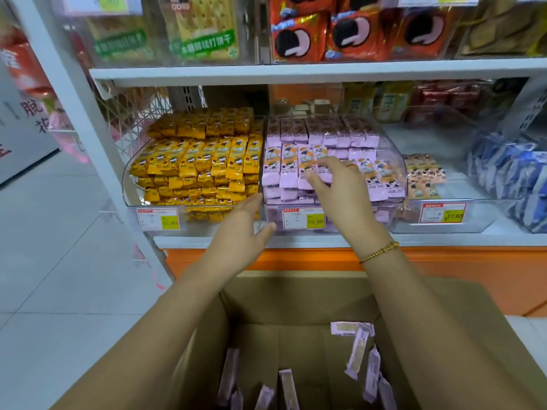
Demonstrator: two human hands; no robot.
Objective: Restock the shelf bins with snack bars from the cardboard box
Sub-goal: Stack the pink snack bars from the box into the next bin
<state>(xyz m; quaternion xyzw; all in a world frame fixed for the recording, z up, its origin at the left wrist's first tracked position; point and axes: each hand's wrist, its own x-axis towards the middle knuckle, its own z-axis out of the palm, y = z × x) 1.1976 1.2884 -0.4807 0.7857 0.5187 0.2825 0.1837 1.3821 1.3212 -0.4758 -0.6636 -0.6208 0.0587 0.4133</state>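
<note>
L hand: open, fingers straight, on the front of the middle see-through plastic bin.
R hand: fingers bent over small purple-wrapped snack bars in that bin; I can't tell if it grips one.
Brown cardboard box: below the white shelf, w/ a few loose purple bars inside.

The snack bars in the left bin were bright yellow with a dark biscuit picture. The middle bin's bars were lilac, printed orange and brown. The loose bars in the plain brown cardboard box were the same lilac. The price tags were white, red-edged, with a yellow-green patch. The shelf base was orange and the bracelet gold.
</note>
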